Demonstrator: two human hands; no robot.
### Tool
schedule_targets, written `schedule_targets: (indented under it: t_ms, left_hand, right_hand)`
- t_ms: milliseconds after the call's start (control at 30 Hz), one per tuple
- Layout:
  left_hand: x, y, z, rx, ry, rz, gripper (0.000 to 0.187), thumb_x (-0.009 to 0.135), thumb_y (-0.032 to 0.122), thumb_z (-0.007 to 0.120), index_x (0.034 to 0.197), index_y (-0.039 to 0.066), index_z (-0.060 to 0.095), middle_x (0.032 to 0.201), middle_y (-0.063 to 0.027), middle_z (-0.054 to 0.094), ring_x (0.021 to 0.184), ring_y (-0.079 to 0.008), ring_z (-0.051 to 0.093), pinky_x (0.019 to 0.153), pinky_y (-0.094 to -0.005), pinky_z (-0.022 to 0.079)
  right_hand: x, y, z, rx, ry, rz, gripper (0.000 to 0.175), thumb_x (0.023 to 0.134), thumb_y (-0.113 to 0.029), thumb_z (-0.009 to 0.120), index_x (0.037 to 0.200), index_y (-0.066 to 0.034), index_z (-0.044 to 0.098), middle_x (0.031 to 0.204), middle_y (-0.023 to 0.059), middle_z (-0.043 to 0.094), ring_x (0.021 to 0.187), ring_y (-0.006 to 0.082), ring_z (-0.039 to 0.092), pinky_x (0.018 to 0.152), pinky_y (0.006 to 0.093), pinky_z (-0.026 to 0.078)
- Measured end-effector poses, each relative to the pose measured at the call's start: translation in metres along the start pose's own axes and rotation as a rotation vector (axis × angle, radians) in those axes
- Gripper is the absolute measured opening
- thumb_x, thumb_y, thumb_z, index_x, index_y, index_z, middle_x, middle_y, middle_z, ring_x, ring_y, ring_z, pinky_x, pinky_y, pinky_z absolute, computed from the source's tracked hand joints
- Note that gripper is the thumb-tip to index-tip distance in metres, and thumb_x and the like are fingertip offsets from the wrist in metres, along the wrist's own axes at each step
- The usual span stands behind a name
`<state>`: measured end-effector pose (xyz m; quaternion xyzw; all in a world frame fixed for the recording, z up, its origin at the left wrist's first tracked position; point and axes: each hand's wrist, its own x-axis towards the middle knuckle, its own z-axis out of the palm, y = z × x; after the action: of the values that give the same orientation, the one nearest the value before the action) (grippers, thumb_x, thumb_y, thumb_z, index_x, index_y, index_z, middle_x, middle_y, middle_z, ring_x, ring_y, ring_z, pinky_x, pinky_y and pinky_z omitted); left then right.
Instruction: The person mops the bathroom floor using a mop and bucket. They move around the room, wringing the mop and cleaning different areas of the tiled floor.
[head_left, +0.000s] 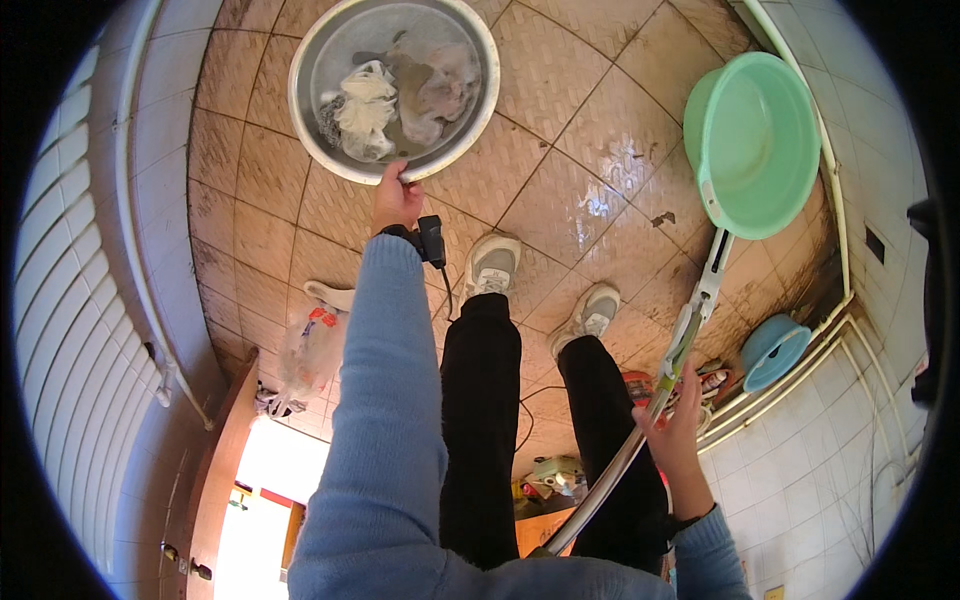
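My left hand (397, 196) grips the near rim of a round metal basin (300, 127), with the thumb over the edge. Inside the basin lie a crumpled whitish cloth or plastic bag (366, 109) and a greyish-pink soaked cloth (442, 94), in shallow murky water. My right hand (677, 431) is around the metal handle of a mop (622, 461), thumb on one side and fingers loosely extended on the other. The handle slants from my waist up to a white and green mechanism (686, 330). Its far end is hidden at the green plastic basin (757, 150).
Wet, dirty floor tiles (555, 202) surround my shoes. A small blue basin (776, 352) sits by wall pipes (772, 390) on the right. A clear plastic bag (307, 352) lies to the left, near an open wooden door (217, 465). A radiator (75, 300) lines the left wall.
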<state>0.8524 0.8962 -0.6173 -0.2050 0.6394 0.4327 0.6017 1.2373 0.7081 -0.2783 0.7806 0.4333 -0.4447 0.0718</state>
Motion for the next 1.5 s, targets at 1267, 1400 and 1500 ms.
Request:
schedule_targets:
  t_ms: [1267, 1400, 1500]
  left_hand:
    - [-0.246, -0.076, 0.103, 0.886, -0.475, 0.089, 0.022, 0.078, 0.013, 0.059, 0.098, 0.004, 0.059, 0.083, -0.0006, 0.061, 0.067, -0.0096, 0.052, 0.054, -0.0239, 0.037]
    - [-0.282, -0.093, 0.136, 0.957, -0.431, -0.019, 0.028, 0.078, 0.006, 0.057, 0.104, -0.004, 0.058, 0.09, -0.0058, 0.063, 0.08, -0.0145, 0.058, 0.068, -0.0275, 0.045]
    - [-0.308, -0.114, 0.159, 0.846, -0.427, -0.041, 0.028, 0.078, 0.007, 0.056, 0.104, -0.004, 0.058, 0.091, -0.0061, 0.063, 0.08, -0.0154, 0.058, 0.068, -0.0279, 0.046]
  right_hand:
    - [0.225, -0.124, 0.005, -0.044, 0.071, -0.396, 0.051, 0.062, -0.007, 0.073, 0.11, -0.0082, 0.055, 0.112, 0.0207, 0.053, 0.1, 0.0412, 0.054, 0.088, 0.0449, 0.046]
    - [0.192, -0.085, -0.059, 0.342, 0.282, -0.334, 0.056, 0.064, -0.004, 0.07, 0.117, -0.001, 0.052, 0.11, 0.0212, 0.057, 0.103, 0.0337, 0.057, 0.091, 0.0397, 0.045]
    - [0.166, -0.061, -0.121, 0.621, 0.326, -0.131, 0.066, 0.066, 0.001, 0.067, 0.128, 0.0029, 0.044, 0.117, 0.0195, 0.058, 0.107, 0.0272, 0.057, 0.091, 0.0327, 0.045]
